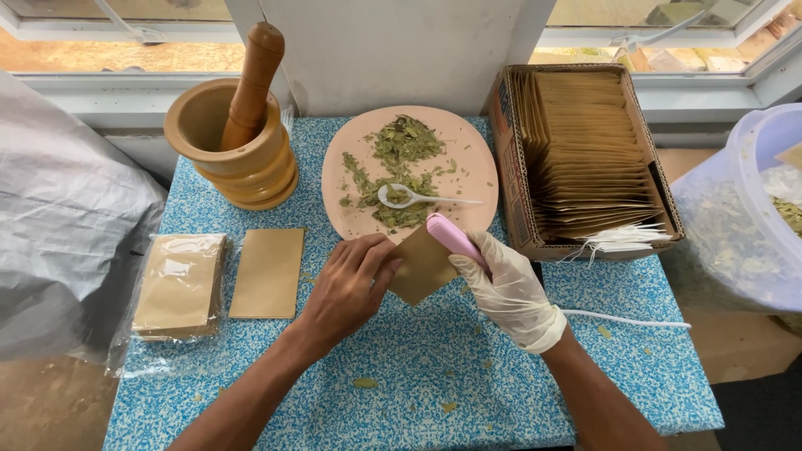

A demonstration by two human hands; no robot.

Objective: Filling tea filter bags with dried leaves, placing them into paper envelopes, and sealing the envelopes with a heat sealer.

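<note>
My bare left hand [349, 284] pinches the left edge of a small brown paper pouch [422, 267] just above the blue speckled table. My gloved right hand [510, 292] grips a pink handheld sealer [451, 235], which clamps the pouch's upper right edge; its white cord [626, 320] trails to the right. Behind the pouch sits a pink plate [468, 138] with dried green leaves [401, 146] and a white plastic spoon [418, 199].
A wooden mortar [238, 150] with a pestle [253, 75] stands at the back left. A flat brown pouch [269, 273] and a plastic-wrapped stack of pouches [178, 286] lie on the left. A cardboard box of pouches [585, 159] is on the right, beside a clear bag of leaves [735, 234].
</note>
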